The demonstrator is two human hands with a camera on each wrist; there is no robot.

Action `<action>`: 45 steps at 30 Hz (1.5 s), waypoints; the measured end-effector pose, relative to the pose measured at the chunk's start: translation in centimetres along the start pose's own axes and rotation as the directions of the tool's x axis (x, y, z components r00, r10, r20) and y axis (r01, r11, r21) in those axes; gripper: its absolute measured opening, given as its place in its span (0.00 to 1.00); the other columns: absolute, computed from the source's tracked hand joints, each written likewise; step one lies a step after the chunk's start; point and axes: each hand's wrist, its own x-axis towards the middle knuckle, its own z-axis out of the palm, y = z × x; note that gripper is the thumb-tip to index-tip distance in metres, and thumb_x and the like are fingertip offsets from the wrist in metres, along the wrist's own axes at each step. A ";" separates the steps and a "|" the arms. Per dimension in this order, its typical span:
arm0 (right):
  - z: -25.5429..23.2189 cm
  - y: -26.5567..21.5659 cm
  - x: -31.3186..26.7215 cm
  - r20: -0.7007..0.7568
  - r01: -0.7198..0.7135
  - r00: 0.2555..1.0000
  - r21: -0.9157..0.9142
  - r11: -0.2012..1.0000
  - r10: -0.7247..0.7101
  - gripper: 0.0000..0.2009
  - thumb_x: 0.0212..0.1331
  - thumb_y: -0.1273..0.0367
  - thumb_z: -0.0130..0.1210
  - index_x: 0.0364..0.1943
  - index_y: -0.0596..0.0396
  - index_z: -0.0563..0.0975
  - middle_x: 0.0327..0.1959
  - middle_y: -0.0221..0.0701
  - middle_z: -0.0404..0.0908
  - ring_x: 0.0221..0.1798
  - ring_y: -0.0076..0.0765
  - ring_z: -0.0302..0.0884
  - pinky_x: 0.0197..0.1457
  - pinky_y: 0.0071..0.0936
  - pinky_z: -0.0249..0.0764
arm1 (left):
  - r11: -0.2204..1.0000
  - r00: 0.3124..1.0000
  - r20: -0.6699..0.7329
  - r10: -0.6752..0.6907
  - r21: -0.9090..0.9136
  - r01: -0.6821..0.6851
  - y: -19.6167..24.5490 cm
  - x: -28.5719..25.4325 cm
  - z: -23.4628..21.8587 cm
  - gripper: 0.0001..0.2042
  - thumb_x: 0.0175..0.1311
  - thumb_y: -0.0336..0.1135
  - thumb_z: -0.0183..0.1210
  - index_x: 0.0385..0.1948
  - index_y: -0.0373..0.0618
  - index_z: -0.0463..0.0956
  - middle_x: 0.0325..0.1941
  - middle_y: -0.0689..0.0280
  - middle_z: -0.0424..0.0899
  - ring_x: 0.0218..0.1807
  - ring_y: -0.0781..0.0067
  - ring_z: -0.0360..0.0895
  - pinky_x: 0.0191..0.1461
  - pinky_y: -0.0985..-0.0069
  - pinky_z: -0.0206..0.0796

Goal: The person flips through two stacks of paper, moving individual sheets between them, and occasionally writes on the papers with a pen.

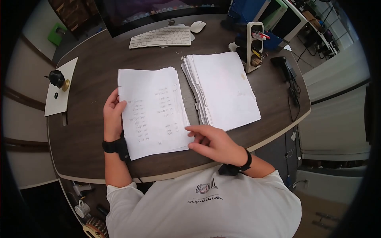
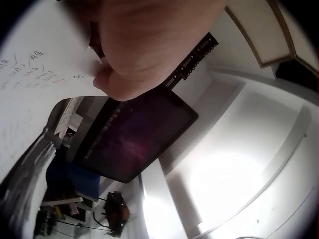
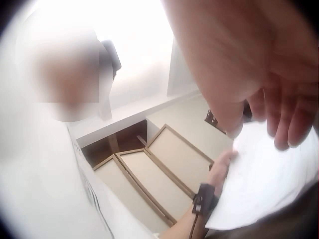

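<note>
A thin stack of handwritten sheets [image 1: 154, 91] is tilted up from the desk in the head view. My left hand [image 1: 114, 113] holds its left edge, thumb on the written face and the other fingers behind. At the lower right edge is my right hand [image 1: 216, 143], its index fingertip right at the paper and its fingers loosely bent. The right wrist view shows those fingers [image 3: 286, 117] hanging relaxed over the white sheets [image 3: 266, 174]. A thicker pile of paper [image 1: 224, 87] lies to the right, with uneven edges along its left side.
A keyboard [image 1: 160, 37] and a mouse [image 1: 198, 26] sit below the monitor [image 1: 158, 12]. Behind the thick pile stands a pen holder [image 1: 250, 47]. A black corded device [image 1: 283, 67] lies at the right, and a white board [image 1: 59, 97] with a small dark figurine at the left.
</note>
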 end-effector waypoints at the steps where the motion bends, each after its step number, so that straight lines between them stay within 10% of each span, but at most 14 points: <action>1: 1.3 0.3 0.6 -0.056 0.083 0.995 -0.037 0.996 -0.085 0.28 0.69 0.64 0.69 0.69 0.60 0.74 0.58 0.41 0.82 0.52 0.35 0.82 0.50 0.29 0.80 | 0.983 0.992 0.118 -0.049 -0.173 0.069 -0.1 0.1 -1.3 0.27 0.66 0.24 0.53 0.70 0.37 0.74 0.58 0.54 0.86 0.58 0.63 0.86 0.63 0.67 0.80; 3: 3.3 2.0 1.7 -0.125 0.234 0.958 -0.177 0.956 -0.258 0.41 0.69 0.61 0.69 0.79 0.63 0.61 0.75 0.52 0.67 0.73 0.54 0.69 0.72 0.41 0.72 | 0.934 0.983 0.184 -0.018 -0.347 0.082 -0.3 -0.6 -2.6 0.26 0.65 0.26 0.53 0.68 0.37 0.75 0.60 0.54 0.86 0.60 0.59 0.86 0.65 0.62 0.80; 10: 4.9 2.5 3.3 -0.318 0.306 0.895 -0.070 0.949 -0.312 0.32 0.69 0.65 0.68 0.74 0.61 0.70 0.64 0.45 0.78 0.60 0.40 0.77 0.59 0.34 0.78 | 0.712 0.860 0.484 0.163 -0.661 0.237 -2.4 1.0 -4.8 0.24 0.64 0.33 0.55 0.62 0.41 0.80 0.67 0.55 0.84 0.71 0.49 0.79 0.75 0.50 0.71; 12: 3.9 1.9 2.7 -0.079 0.116 0.991 0.094 0.989 -0.109 0.17 0.73 0.66 0.65 0.59 0.62 0.82 0.44 0.41 0.86 0.43 0.32 0.81 0.45 0.30 0.77 | 0.631 0.537 0.677 0.504 -0.713 0.306 -2.5 2.6 -3.2 0.25 0.65 0.32 0.55 0.66 0.40 0.77 0.71 0.57 0.80 0.71 0.50 0.78 0.76 0.51 0.69; 13: 4.3 1.8 2.6 -0.201 0.197 0.963 0.060 0.979 -0.181 0.10 0.75 0.68 0.62 0.45 0.63 0.85 0.29 0.36 0.83 0.31 0.27 0.75 0.36 0.29 0.72 | 0.777 0.823 0.509 0.253 -0.614 0.141 -1.1 0.0 -3.7 0.21 0.71 0.32 0.57 0.65 0.39 0.76 0.72 0.57 0.79 0.70 0.55 0.79 0.73 0.55 0.71; 16: 2.7 0.8 1.2 -0.159 0.055 0.986 -0.024 0.998 -0.058 0.10 0.76 0.68 0.60 0.47 0.63 0.84 0.30 0.35 0.81 0.31 0.27 0.72 0.35 0.29 0.71 | 0.917 0.966 0.238 0.097 -0.399 0.007 -0.7 -0.8 -3.1 0.19 0.77 0.34 0.58 0.65 0.37 0.74 0.69 0.57 0.81 0.67 0.60 0.80 0.70 0.58 0.73; 24: -4.1 2.4 -1.8 -0.505 0.021 0.862 0.119 0.993 0.042 0.11 0.80 0.66 0.56 0.49 0.61 0.83 0.38 0.27 0.85 0.38 0.22 0.76 0.45 0.27 0.76 | 0.986 0.985 0.160 0.066 0.140 -0.089 -1.1 -0.1 -1.5 0.14 0.80 0.34 0.60 0.56 0.33 0.82 0.44 0.68 0.86 0.46 0.76 0.82 0.55 0.75 0.74; 27: -9.3 3.9 -2.4 -0.644 0.175 0.750 0.411 0.895 0.149 0.13 0.81 0.67 0.54 0.56 0.63 0.81 0.47 0.30 0.88 0.44 0.22 0.84 0.51 0.24 0.80 | 0.550 0.963 0.040 0.265 0.815 -0.185 0.0 -0.2 0.3 0.20 0.67 0.35 0.71 0.56 0.33 0.84 0.38 0.64 0.80 0.41 0.71 0.77 0.49 0.74 0.72; 36: -16.8 6.2 -1.8 -0.537 -0.030 0.788 0.454 0.890 0.301 0.15 0.80 0.65 0.56 0.57 0.63 0.81 0.46 0.29 0.89 0.43 0.19 0.84 0.49 0.20 0.79 | 0.284 0.965 0.076 0.250 0.947 -0.148 -1.5 0.3 0.7 0.31 0.57 0.41 0.78 0.62 0.36 0.81 0.53 0.56 0.80 0.59 0.53 0.77 0.61 0.60 0.74; 45: -17.8 8.2 0.2 -0.535 -0.244 0.822 -0.018 0.970 0.196 0.16 0.76 0.62 0.58 0.49 0.65 0.83 0.36 0.26 0.85 0.37 0.19 0.76 0.43 0.25 0.74 | 0.437 0.968 0.024 0.251 0.889 -0.136 -1.8 0.4 -0.3 0.24 0.58 0.38 0.76 0.54 0.38 0.83 0.49 0.58 0.79 0.51 0.57 0.79 0.57 0.62 0.74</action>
